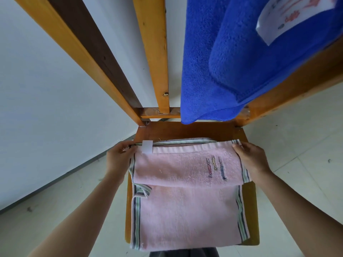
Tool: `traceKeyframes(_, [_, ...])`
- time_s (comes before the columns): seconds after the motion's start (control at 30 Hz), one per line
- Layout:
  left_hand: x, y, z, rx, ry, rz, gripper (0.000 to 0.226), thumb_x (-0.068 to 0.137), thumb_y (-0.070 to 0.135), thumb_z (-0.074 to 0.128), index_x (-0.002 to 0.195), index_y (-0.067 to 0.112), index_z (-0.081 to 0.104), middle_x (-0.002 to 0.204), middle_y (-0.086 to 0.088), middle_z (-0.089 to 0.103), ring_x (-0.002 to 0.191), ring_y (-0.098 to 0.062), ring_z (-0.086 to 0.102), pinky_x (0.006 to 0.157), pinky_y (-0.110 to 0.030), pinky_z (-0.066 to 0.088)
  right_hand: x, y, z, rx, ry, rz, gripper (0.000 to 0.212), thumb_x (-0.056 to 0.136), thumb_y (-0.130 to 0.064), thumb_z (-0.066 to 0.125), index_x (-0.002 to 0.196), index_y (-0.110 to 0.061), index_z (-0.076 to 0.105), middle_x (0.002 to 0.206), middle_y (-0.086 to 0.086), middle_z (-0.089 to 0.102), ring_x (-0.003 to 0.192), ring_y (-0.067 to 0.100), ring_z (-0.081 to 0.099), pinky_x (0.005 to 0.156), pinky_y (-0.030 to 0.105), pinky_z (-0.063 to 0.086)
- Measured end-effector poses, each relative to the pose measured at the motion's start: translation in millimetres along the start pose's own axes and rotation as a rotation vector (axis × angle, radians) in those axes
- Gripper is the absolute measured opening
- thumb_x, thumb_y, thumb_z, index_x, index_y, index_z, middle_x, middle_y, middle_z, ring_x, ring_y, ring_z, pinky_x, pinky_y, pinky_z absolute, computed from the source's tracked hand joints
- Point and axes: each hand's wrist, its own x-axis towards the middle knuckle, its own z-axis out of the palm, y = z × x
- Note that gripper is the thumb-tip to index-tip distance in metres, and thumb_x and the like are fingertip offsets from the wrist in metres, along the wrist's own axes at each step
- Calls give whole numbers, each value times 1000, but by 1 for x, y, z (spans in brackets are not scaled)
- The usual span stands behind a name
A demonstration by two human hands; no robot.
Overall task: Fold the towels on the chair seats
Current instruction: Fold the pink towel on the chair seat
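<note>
Pink towel (185, 216) lies flat on the wooden chair seat (185, 129), covering most of it and reaching the front edge. Its upper layer is doubled back over the far half, with the fold line running across mid-seat. Left hand (118, 157): grip pinched on that layer's far-left corner, just beside a white tag (147, 147). Right hand (254, 158): grip holding the far-right corner. Embroidered motif (216, 166) sits near the right hand. Blue towel (213, 71) hangs over the chair back (154, 52).
</note>
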Motion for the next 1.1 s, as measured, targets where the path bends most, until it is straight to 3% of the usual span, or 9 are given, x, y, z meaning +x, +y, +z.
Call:
traceKeyframes(0.13, [-19,16,-48,-88,-92,23,23,80,-3,65,99,10,68,59,8,60,54,0,51,55,-6,45,-26,-17,-32,260,-261,161,12,79,-20,71,80,-9,66,60,2,67,62,21,62,55,22,45])
traceKeyframes(0.23, [-48,37,-87,-93,-158,61,26,78,-6,65,77,19,72,62,0,64,58,-3,56,60,-11,48,-56,-37,-57,446,-332,153,61,32,-43,90,79,-14,66,65,-2,71,60,15,67,50,18,51])
traceKeyframes(0.4, [-107,87,-152,-68,-256,195,38,77,-13,62,61,20,71,56,10,67,54,2,57,58,-8,47,-132,-73,-107,372,-386,-5,81,20,-60,86,80,-13,59,71,0,72,69,11,69,57,16,53])
traceKeyframes(0.5, [-140,116,-188,10,-294,306,47,77,-12,63,61,31,72,58,14,66,54,4,57,58,-6,46,-173,-98,-137,250,-427,-127,67,37,-57,85,85,-17,63,82,-8,74,89,11,69,61,14,54])
traceKeyframes(0.63, [-171,148,-221,1,-268,513,56,73,-16,64,62,38,71,62,17,68,59,4,62,63,-6,48,-207,-131,-169,304,-406,-256,62,10,-66,83,56,-28,65,62,-12,67,62,-4,63,54,9,49])
traceKeyframes(0.77, [-187,174,-244,-1,-224,647,53,71,-12,68,66,41,72,70,20,70,67,4,65,72,-10,50,-227,-165,-187,350,-346,-434,41,32,-56,87,59,-33,67,58,-14,64,56,-5,59,54,6,46])
traceKeyframes(0.83, [-189,186,-248,-70,-202,670,51,72,-12,66,67,39,73,71,19,71,69,2,65,75,-13,51,-227,-180,-190,372,-301,-500,18,74,-13,75,66,-26,66,57,-15,66,55,-5,59,54,5,45])
traceKeyframes(0.9, [-192,197,-248,-130,-211,680,55,73,-16,64,66,38,73,69,18,71,67,2,65,74,-13,52,-224,-188,-190,315,-246,-535,41,82,15,53,72,-22,66,61,-16,68,58,-5,61,56,5,46])
traceKeyframes(1.1, [-191,212,-245,-165,-187,689,52,76,-14,63,64,36,73,64,20,69,62,6,62,68,-6,48,-218,-199,-186,377,-207,-567,25,65,-13,74,70,-37,73,64,-15,70,60,-3,62,59,7,47])
